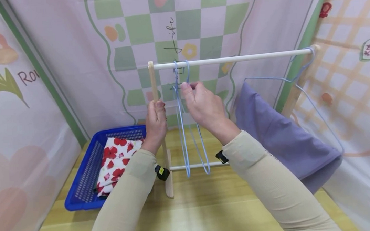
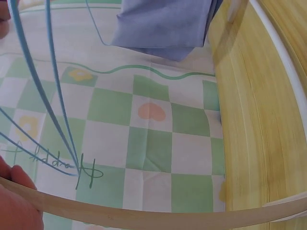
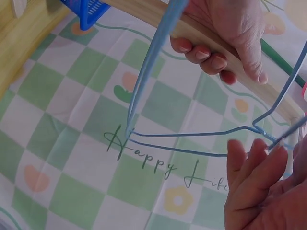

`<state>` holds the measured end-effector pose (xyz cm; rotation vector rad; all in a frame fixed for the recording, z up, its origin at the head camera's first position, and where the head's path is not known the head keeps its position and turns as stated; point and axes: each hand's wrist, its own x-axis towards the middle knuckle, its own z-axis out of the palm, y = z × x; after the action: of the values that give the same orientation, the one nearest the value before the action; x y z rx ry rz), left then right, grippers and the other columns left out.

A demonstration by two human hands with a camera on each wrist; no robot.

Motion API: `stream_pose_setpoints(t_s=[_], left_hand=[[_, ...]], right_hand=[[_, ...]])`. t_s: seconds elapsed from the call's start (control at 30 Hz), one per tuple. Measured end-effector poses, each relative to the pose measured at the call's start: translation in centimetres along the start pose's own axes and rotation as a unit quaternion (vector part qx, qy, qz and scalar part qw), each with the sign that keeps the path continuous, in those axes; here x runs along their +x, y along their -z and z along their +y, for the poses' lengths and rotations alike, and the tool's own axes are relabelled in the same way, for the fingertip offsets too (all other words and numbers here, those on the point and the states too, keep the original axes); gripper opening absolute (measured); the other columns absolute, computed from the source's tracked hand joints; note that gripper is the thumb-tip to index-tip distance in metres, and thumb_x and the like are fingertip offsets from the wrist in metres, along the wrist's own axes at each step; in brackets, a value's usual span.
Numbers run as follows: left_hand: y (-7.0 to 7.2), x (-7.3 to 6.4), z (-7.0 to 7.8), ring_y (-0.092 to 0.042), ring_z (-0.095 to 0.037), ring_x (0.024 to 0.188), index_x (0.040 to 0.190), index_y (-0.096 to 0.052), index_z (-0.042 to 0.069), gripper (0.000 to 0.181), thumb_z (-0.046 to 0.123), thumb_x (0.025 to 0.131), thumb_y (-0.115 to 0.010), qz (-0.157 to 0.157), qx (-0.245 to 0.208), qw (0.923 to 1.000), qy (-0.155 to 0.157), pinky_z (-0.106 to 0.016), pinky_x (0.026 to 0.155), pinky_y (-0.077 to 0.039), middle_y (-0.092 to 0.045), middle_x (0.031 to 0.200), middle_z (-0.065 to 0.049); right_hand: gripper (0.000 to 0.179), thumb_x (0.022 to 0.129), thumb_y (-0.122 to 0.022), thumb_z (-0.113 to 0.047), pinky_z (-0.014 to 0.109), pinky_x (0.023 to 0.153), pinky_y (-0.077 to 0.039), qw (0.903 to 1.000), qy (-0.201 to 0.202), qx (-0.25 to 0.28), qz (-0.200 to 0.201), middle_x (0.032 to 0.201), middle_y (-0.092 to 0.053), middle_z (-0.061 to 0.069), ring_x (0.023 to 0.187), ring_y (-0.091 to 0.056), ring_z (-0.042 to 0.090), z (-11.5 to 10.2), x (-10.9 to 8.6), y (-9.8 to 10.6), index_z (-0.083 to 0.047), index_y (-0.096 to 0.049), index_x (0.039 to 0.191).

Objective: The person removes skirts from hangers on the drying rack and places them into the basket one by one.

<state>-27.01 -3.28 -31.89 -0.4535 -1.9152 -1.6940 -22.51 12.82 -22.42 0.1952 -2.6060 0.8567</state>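
Note:
My left hand (image 1: 156,127) grips the upright wooden post (image 1: 153,84) of a drying rack. Its fingers wrap round that post in the right wrist view. Two blue wire hangers hang side by side from the white top rail (image 1: 232,59), near the post. My right hand (image 1: 204,106) pinches the right-hand blue hanger (image 1: 188,71) just below its hook, with the fingertips (image 3: 261,146) at the wire neck. The other blue hanger (image 1: 188,172) hangs between my hands. Both hangers are bare.
On the wooden table (image 1: 207,207), a blue basket (image 1: 83,205) at the left holds a white cloth with red flowers (image 1: 113,167). A purple cloth (image 1: 275,135) drapes over another hanger at the rail's right end. A low white bar (image 1: 178,168) runs near the table.

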Motion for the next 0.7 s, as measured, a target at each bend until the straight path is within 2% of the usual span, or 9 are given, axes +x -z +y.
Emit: stream_pose_setpoints(t_s=[0.4, 0.57, 0.7], left_hand=[[0.2, 0.2, -0.1, -0.043, -0.014, 0.068, 0.107, -0.05, 0.001, 0.031, 0.024, 0.116, -0.031, -0.003, 0.002, 1.0, 0.0, -0.027, 0.062, -0.038, -0.042, 0.08, 0.001], [0.3, 0.3, -0.1, -0.044, -0.014, 0.069, 0.107, -0.05, 0.001, 0.031, 0.023, 0.116, -0.031, -0.003, 0.001, 1.0, 0.001, -0.026, 0.063, -0.038, -0.042, 0.081, 0.001], [0.4, 0.3, -0.2, -0.043, -0.015, 0.068, 0.107, -0.05, 0.0, 0.031, 0.023, 0.116, -0.031, -0.004, 0.0, 1.0, -0.003, -0.027, 0.062, -0.037, -0.041, 0.08, 0.001]], right_hand=[[0.077, 0.106, -0.019, -0.07, 0.057, 0.094, -0.05, 0.9994, -0.024, -0.01, 0.023, 0.129, -0.07, 0.015, 0.117, -0.065, 0.04, 1.7, 0.4, 0.9, -0.013, -0.056, 0.142], [0.074, 0.106, -0.022, -0.069, 0.056, 0.085, -0.052, 0.9983, -0.023, -0.028, 0.045, 0.116, -0.074, 0.011, 0.107, -0.068, 0.037, 2.1, 0.2, 1.9, -0.013, -0.058, 0.139], [0.069, 0.106, -0.03, -0.066, 0.051, 0.076, -0.051, 0.9962, -0.013, -0.05, 0.07, 0.112, -0.075, 0.008, 0.096, -0.069, 0.032, 2.6, 0.1, 3.1, -0.012, -0.058, 0.138]])
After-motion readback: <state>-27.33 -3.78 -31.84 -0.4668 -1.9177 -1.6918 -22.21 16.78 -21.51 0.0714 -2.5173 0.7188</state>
